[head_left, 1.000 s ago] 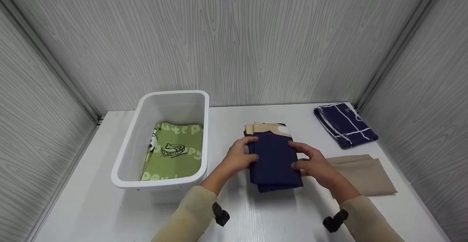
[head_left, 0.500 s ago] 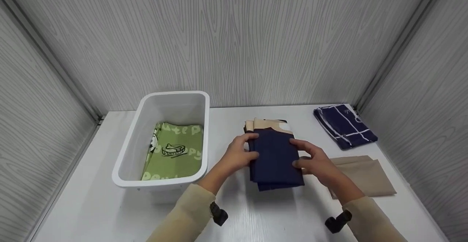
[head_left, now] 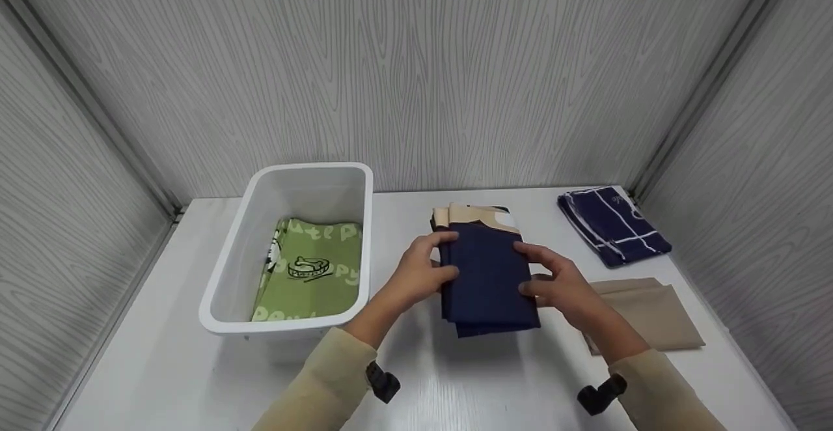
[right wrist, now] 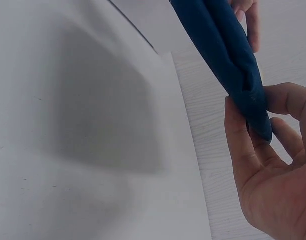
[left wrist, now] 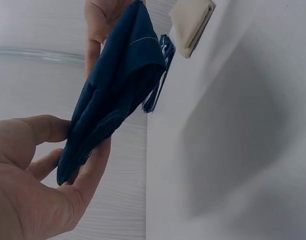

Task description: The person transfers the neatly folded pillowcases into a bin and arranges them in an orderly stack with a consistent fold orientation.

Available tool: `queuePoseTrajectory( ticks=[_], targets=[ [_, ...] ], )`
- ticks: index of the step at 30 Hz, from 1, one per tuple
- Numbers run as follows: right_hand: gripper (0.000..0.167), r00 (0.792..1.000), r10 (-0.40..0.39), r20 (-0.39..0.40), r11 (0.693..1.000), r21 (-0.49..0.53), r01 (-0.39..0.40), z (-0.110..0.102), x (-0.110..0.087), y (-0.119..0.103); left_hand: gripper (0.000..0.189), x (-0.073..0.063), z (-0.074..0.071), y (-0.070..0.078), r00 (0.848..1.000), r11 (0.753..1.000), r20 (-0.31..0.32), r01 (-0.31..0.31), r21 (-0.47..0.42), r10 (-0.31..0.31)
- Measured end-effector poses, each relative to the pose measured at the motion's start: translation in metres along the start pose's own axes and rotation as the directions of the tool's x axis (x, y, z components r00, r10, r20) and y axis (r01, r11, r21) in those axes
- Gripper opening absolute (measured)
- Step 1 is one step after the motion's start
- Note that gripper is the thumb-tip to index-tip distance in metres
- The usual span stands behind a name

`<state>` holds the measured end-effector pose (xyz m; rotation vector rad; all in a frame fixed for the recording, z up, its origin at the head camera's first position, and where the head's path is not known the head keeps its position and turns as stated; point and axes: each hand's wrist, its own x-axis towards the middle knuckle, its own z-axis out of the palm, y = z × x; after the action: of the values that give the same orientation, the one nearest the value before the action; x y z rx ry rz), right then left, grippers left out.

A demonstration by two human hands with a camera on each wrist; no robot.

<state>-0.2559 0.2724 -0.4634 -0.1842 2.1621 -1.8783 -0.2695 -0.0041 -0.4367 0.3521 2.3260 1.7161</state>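
Note:
A folded navy cloth (head_left: pixel 491 278) with a tan and white band at its far end is held up off the table between both hands. Its left edge is pinched by my left hand (head_left: pixel 420 271), thumb and index finger on top and other fingers beneath, as the left wrist view of the cloth (left wrist: pixel 110 85) shows. My right hand (head_left: pixel 566 288) pinches the opposite edge the same way; in the right wrist view its fingers wrap the cloth's edge (right wrist: pixel 250 102). A shadow on the table lies below the cloth.
Left of the hands stands a white plastic bin (head_left: pixel 224 288) with a folded green printed cloth (head_left: pixel 319 275) inside. To the right lie a folded beige cloth (head_left: pixel 657 314) and a navy cloth with white lines (head_left: pixel 615 222). Grey wood-grain panels (head_left: pixel 416 73) enclose the white table.
Both hands have lifted the folded navy cloth slightly, and it has shifted a little away from me. Its grip at both edges stays the same. The bin and other cloths have not moved.

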Motion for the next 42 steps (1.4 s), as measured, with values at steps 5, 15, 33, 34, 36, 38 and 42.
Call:
queuePoseTrajectory(
  ticks=[5, 15, 33, 34, 36, 38, 42],
  targets=[
    [0.074, 1.000, -0.010, 0.000, 1.000, 0.002, 0.010, 0.002, 0.000, -0.003, 0.059, -0.002, -0.003, 0.004, 1.000, 1.000, 0.001, -0.003, -0.003, 0.003],
    [0.075, 1.000, -0.019, 0.001, 1.000, -0.001, 0.019, 0.003, 0.000, -0.011, 0.060, -0.007, -0.008, 0.012, 1.000, 1.000, 0.002, -0.020, -0.012, 0.020],
    [0.074, 0.998, -0.055, 0.020, 0.998, -0.042, 0.056, 0.015, 0.003, -0.023, 0.061, -0.018, -0.022, 0.016, 1.000, 0.995, 0.015, -0.020, -0.100, 0.021],
    [0.074, 0.998, -0.058, 0.019, 0.997, -0.051, 0.058, 0.016, 0.003, -0.024, 0.061, -0.019, -0.022, 0.017, 1.000, 0.995, 0.013, -0.020, -0.099, 0.021],
    [0.074, 0.998, -0.065, 0.019, 0.996, -0.068, 0.066, 0.018, 0.003, -0.025, 0.061, -0.020, -0.023, 0.017, 1.000, 0.995, 0.008, -0.017, -0.096, 0.018],
    [0.073, 0.997, -0.070, 0.017, 0.993, -0.093, 0.072, 0.020, 0.003, -0.027, 0.061, -0.021, -0.024, 0.017, 1.000, 0.996, 0.003, -0.016, -0.088, 0.016],
    [0.073, 0.996, -0.090, -0.001, 0.985, -0.151, 0.089, 0.025, 0.002, -0.032, 0.062, -0.023, -0.026, 0.019, 1.000, 0.997, -0.010, -0.014, -0.080, 0.013]
  ],
)
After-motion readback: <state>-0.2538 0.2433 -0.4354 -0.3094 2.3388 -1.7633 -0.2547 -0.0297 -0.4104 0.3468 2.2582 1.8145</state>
